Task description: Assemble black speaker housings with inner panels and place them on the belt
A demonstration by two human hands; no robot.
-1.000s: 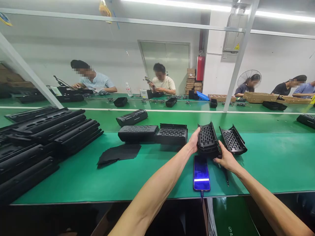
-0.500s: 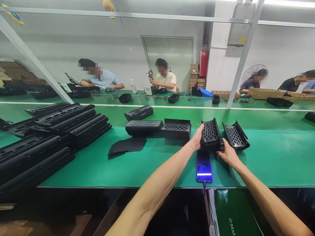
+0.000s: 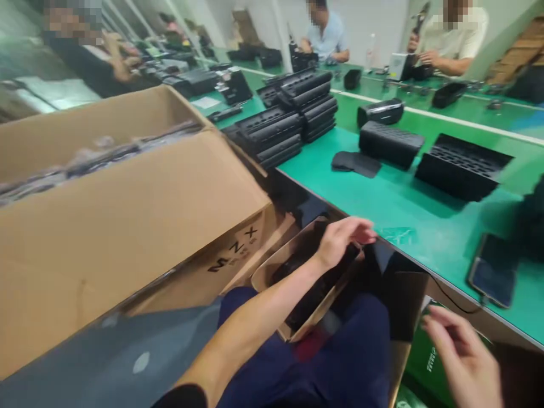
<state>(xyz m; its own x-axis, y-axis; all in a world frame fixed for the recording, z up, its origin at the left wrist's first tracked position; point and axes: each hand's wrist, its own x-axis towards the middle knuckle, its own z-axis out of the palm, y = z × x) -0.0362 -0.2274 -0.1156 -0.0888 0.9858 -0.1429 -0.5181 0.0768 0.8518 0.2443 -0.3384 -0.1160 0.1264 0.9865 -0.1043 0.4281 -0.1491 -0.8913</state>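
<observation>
Black parts lie in a small open cardboard box held low over my lap, below the near edge of the green bench. Their long axis appears to run diagonally, from the lower part of the box up toward the bench edge; motion blur keeps me from telling which end leads.

My left hand rests on top of these parts at the upper end of the box, fingers loosely curled and pointing toward the bench — whether they are closed on a part I cannot tell. My right hand hangs low at the right, off the bench, fingers spread apart and holding nothing.

A large cardboard carton marked MZX stands just beside the small box on the left. On the bench lie a phone, a perforated black tray, a closed black housing, a dark sheet and stacked long black housings. Other people sit at the far benches.

Compared with half a second ago — my view has swung down and to the left, both hands have left the perforated shell they gripped beside the phone, and the left has dropped to the box at my lap.
</observation>
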